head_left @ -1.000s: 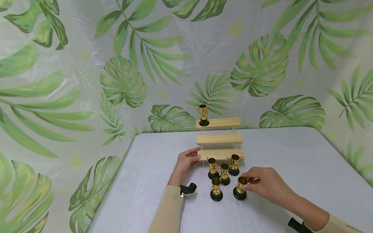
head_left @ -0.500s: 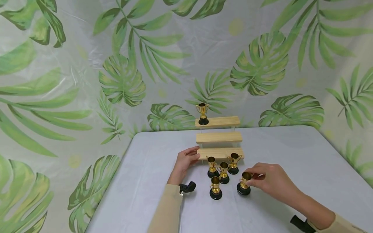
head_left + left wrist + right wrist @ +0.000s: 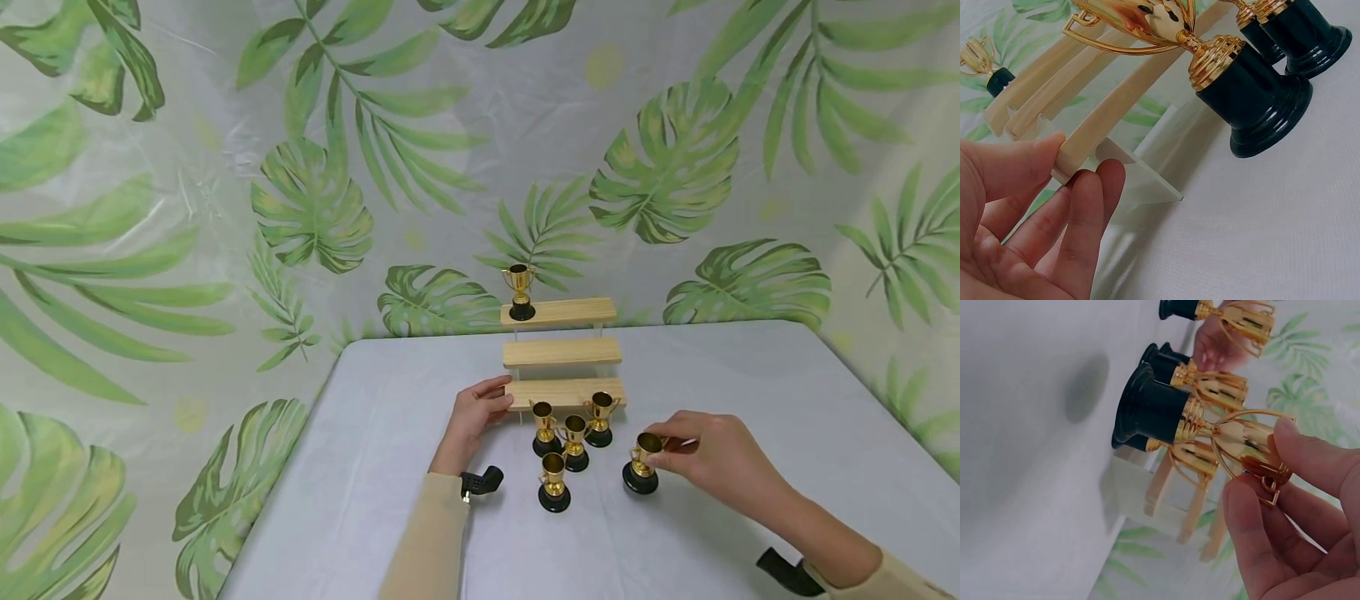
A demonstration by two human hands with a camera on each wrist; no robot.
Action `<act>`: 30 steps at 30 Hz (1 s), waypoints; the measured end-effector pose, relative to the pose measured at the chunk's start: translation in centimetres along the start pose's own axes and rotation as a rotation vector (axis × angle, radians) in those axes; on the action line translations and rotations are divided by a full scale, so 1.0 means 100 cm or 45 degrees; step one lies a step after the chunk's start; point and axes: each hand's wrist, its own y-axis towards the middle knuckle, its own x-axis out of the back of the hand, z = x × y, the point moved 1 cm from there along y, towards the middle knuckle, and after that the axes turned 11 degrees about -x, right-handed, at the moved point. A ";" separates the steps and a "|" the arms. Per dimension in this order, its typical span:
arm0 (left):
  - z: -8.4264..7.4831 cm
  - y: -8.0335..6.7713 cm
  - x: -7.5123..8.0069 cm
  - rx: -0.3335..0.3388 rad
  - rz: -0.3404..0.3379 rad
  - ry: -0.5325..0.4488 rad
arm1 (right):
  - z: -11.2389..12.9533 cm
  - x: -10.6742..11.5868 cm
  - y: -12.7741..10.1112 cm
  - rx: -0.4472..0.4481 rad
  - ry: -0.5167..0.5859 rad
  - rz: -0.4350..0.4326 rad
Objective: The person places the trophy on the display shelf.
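Note:
My right hand (image 3: 723,458) pinches a small gold trophy cup (image 3: 1247,447) with a black base, thumb and fingers at its rim and handle. In the right wrist view its base is off the table, with a shadow apart from it. My left hand (image 3: 474,417) grips the left end of the lowest board of a three-tier wooden display stand (image 3: 1116,103), thumb above and fingers below. Several like trophies stand upright in front of the stand, among them a front trophy (image 3: 553,483) and a right trophy (image 3: 601,419). Another trophy (image 3: 519,293) stands on the top board's left end.
A white cloth covers the table (image 3: 390,392). Behind it hangs a leaf-patterned backdrop (image 3: 442,142). The stand's middle board (image 3: 562,353) lies between the top and lowest boards. A black wrist device (image 3: 482,482) sits on the left wrist.
The right hand has carried its trophy to the right, away from the other trophies. The left hand keeps its grip on the stand's lowest board. The head view has shifted slightly.

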 end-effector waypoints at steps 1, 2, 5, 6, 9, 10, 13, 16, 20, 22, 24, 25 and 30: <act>0.000 0.000 0.000 0.000 -0.003 0.001 | -0.001 0.001 0.000 0.000 -0.003 0.000; 0.000 0.000 0.000 0.002 -0.003 0.003 | -0.001 0.002 0.000 -0.002 -0.004 -0.001; 0.000 0.000 0.001 0.008 0.002 -0.001 | -0.003 0.004 0.000 -0.012 -0.016 -0.006; 0.000 0.001 0.001 0.011 0.006 0.002 | -0.003 0.005 0.000 -0.012 -0.023 -0.010; -0.002 0.001 0.002 0.008 0.012 0.002 | -0.005 0.009 0.001 -0.016 -0.031 -0.023; -0.003 0.001 0.001 0.006 0.009 0.003 | -0.005 0.010 0.002 -0.013 -0.035 -0.028; -0.004 0.002 0.001 -0.003 0.004 -0.001 | -0.005 0.015 0.004 -0.004 -0.028 -0.045; -0.004 0.002 0.001 -0.011 -0.005 -0.006 | -0.005 0.019 0.006 0.005 -0.020 -0.063; -0.002 0.002 0.000 -0.012 -0.013 -0.007 | -0.005 0.023 0.008 0.011 -0.005 -0.080; -0.002 0.001 0.000 -0.008 -0.016 -0.005 | -0.005 0.025 0.009 0.017 -0.009 -0.091; -0.001 0.001 -0.001 -0.003 -0.017 -0.002 | -0.006 0.027 0.010 0.021 -0.023 -0.104; -0.001 0.001 -0.001 0.001 -0.017 0.001 | -0.006 0.028 0.011 0.025 -0.032 -0.112; 0.000 0.001 -0.001 0.016 -0.012 -0.002 | -0.006 0.033 0.015 0.020 -0.036 -0.135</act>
